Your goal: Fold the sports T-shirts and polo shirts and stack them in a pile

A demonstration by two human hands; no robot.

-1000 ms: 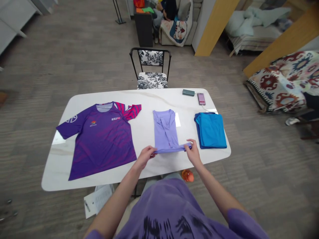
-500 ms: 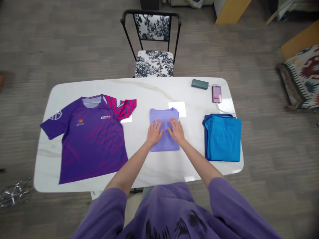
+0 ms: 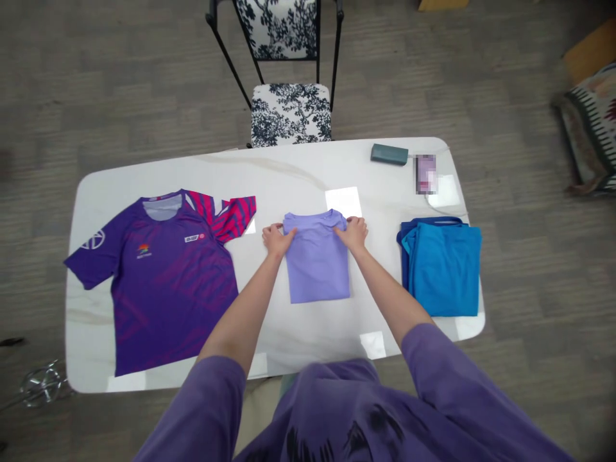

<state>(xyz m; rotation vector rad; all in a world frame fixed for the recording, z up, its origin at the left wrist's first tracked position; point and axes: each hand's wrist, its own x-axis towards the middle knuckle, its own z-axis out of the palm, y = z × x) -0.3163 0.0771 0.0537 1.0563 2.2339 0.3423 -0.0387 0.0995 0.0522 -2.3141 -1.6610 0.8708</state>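
Observation:
A lavender T-shirt (image 3: 318,266), folded into a rectangle, lies on the white table (image 3: 269,327) with its collar at the far edge. My left hand (image 3: 279,239) pinches its upper left corner, thumb on top. At the upper right corner, my right hand (image 3: 353,233) grips the cloth the same way. Small creases run across the shirt below the collar. To the left, a purple jersey (image 3: 173,289) with pink striped sleeve is spread out face up. Folded blue garments (image 3: 445,269) are stacked on the right side.
A dark green case (image 3: 389,154) and a pixelated phone-like item (image 3: 426,174) with a cable lie at the far right of the table. Beyond the far edge stands a chair (image 3: 291,115) with a black-and-white leaf pattern. A patterned cushion (image 3: 594,138) is at the right.
My hands have gone from lying flat on the lavender T-shirt to gripping its two far corners. The view has shifted and tilted slightly.

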